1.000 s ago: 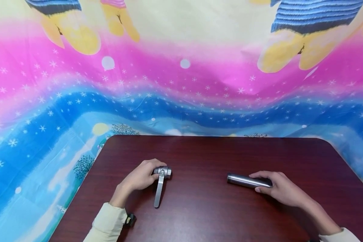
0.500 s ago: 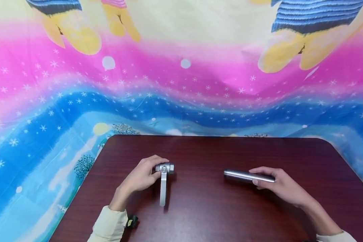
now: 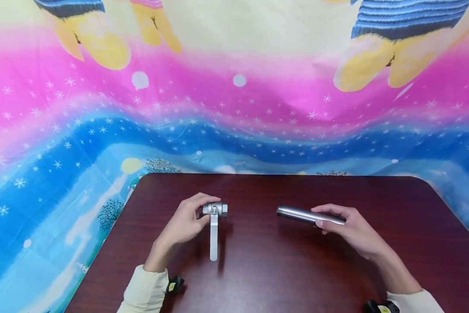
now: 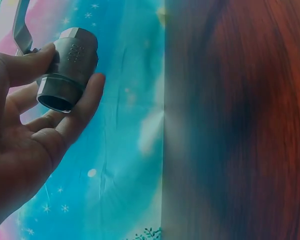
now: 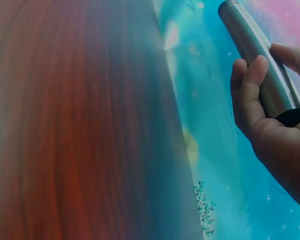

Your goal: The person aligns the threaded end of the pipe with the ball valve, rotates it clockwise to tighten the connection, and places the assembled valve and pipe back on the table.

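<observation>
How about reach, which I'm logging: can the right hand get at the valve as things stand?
Probably not to grasp it: the way looks free, but the right hand holds the pipe, and the left hand holds the valve.

The head view is bright and fairly sharp, its light evenly spread over the backdrop (image 3: 257, 100). A pale, diffuse glare lies on the near middle of the worktop (image 3: 254, 278), and soft-edged shadows fall below the valve (image 3: 214, 209) and pipe (image 3: 304, 214); a highlight runs along the pipe. Both wrist views are dimmer, hazy and softer, the worktop grain smeared in places.
</observation>
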### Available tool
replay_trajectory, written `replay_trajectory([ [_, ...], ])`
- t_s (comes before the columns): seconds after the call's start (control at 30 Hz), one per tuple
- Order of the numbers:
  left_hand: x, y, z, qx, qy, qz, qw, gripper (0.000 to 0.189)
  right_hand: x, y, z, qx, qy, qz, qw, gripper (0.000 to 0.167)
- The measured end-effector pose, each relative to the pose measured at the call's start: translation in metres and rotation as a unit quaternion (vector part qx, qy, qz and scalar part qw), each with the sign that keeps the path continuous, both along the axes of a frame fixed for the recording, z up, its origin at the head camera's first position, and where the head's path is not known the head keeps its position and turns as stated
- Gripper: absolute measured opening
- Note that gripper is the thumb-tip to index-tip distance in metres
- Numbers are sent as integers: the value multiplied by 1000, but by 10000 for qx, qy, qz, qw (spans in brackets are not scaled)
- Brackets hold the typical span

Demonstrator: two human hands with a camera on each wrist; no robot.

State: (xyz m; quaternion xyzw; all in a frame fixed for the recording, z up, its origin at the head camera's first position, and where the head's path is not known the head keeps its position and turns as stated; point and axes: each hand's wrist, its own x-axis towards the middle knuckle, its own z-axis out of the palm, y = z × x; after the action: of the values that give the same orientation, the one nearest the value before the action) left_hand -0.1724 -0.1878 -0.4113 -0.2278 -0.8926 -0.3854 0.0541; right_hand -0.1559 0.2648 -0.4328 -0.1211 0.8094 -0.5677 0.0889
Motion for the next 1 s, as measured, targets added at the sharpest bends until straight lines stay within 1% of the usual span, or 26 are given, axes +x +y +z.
replay_trajectory([
  [0.13,1,4,1,327,-68,-20,9994,47,-4,-9,3,-258,51,62,9996,38],
  [0.27,2,10,3,564,-148,-68,9983,46,-7,-17,5,-364,52,57,9993,39],
  [0.4,2,17,5,661,-183,-33,9976,45,-9,-24,8,-409,-42,48,9991,41],
  [0.53,3,23,8,767,-238,-4,9968,45,-12,-31,10,-449,-133,129,9988,41],
  [0.77,4,32,12,993,-415,11,9942,46,-16,-42,12,-586,-93,120,9982,42],
  [1.0,2,40,14,1070,-364,-49,9936,45,-20,-52,12,-674,-125,138,9976,43],
])
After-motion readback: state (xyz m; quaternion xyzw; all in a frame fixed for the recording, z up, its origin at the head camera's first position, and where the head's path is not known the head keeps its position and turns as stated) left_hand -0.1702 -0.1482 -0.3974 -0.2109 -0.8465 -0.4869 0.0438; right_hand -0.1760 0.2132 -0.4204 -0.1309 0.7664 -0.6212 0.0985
